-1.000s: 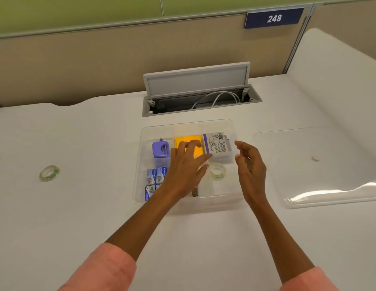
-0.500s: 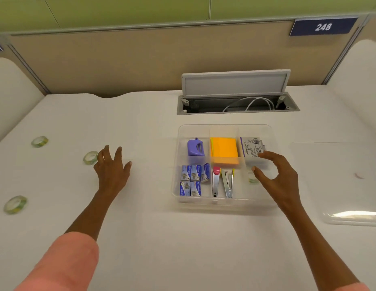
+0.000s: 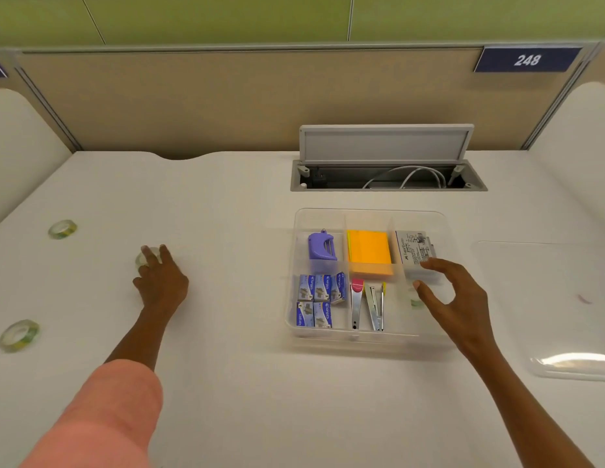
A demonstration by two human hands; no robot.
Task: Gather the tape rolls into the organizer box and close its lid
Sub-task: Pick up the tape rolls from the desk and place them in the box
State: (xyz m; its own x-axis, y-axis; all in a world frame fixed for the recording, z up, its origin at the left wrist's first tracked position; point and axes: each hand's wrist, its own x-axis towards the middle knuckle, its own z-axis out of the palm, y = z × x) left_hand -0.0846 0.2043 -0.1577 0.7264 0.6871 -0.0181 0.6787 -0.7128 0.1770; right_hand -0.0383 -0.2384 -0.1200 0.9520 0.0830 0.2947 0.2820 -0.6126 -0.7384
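Note:
The clear organizer box [image 3: 368, 336] sits on the white desk right of centre, lid off. One tape roll [image 3: 416, 303] lies in its front right compartment, partly hidden by my right hand [image 3: 453, 298], which hovers open over that corner. My left hand [image 3: 160, 278] rests on a tape roll [image 3: 140, 260] at the left, its fingers curled over the roll. Two more tape rolls lie loose: one tape roll [image 3: 62, 229] at the far left and another tape roll [image 3: 19, 335] near the left front. The clear lid [image 3: 564, 366] lies flat to the box's right.
The box also holds a purple sharpener [image 3: 322, 246], orange sticky notes [image 3: 369, 253], a white eraser box [image 3: 415, 251], several blue staple boxes [image 3: 319, 300] and two staplers [image 3: 367, 305]. An open cable hatch [image 3: 387, 163] lies behind the box.
My left hand left the box, swept left across the desk and came down on a tape roll. My right hand stayed over the box's right side. The view panned left.

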